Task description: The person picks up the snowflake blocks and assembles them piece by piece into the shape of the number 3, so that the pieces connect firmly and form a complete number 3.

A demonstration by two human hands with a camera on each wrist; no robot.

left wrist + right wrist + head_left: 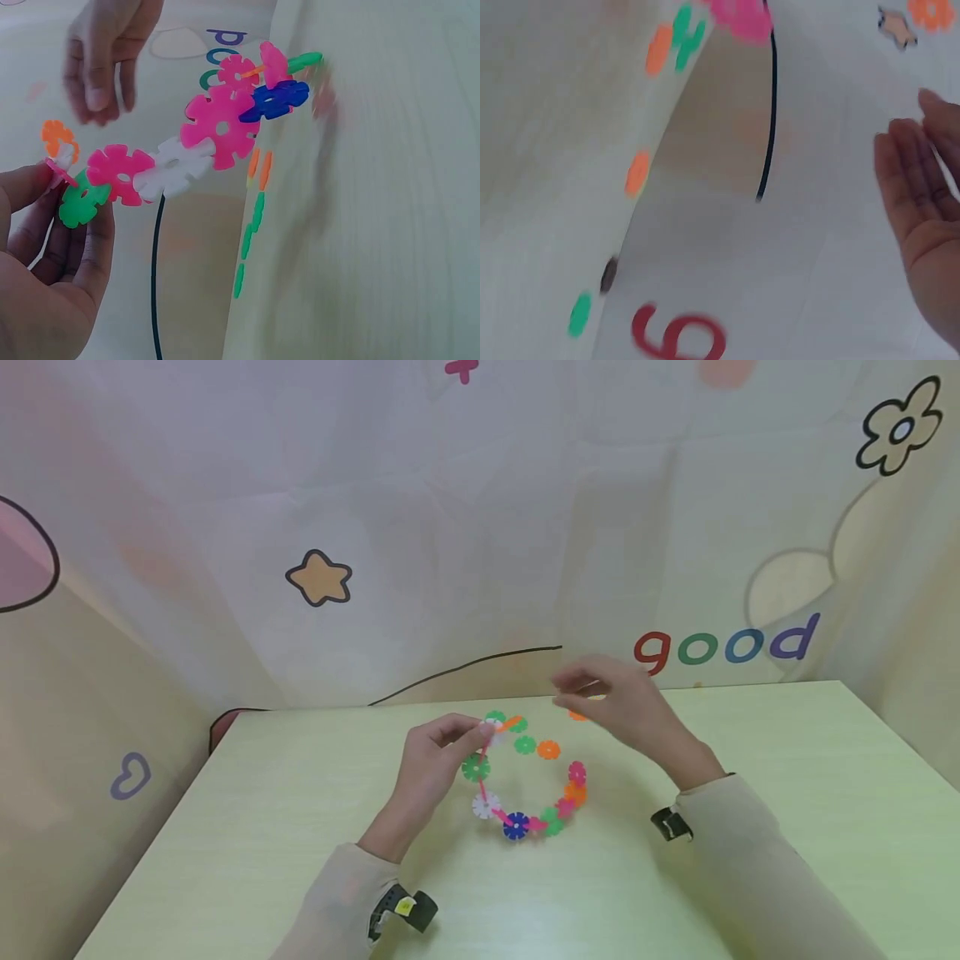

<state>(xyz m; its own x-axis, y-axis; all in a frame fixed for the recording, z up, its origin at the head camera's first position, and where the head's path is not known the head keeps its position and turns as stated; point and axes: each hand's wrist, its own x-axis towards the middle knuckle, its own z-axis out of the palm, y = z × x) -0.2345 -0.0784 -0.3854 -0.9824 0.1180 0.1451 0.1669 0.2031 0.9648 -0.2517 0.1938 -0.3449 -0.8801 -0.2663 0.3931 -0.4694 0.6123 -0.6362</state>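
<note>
My left hand pinches one end of a curved chain of interlocking snowflake discs between thumb and fingers. The chain hangs above the table and bends round to the right, with a blue disc at its lowest part and a pink disc at the far end. In the left wrist view, an orange disc and a green disc show by the pinching fingertips. My right hand is raised to the right of the chain, apart from it. Its fingers are nearly straight and hold nothing visible.
Loose discs lie toward the back of the pale table, among them a green disc and an orange disc. Behind the table hangs a printed curtain.
</note>
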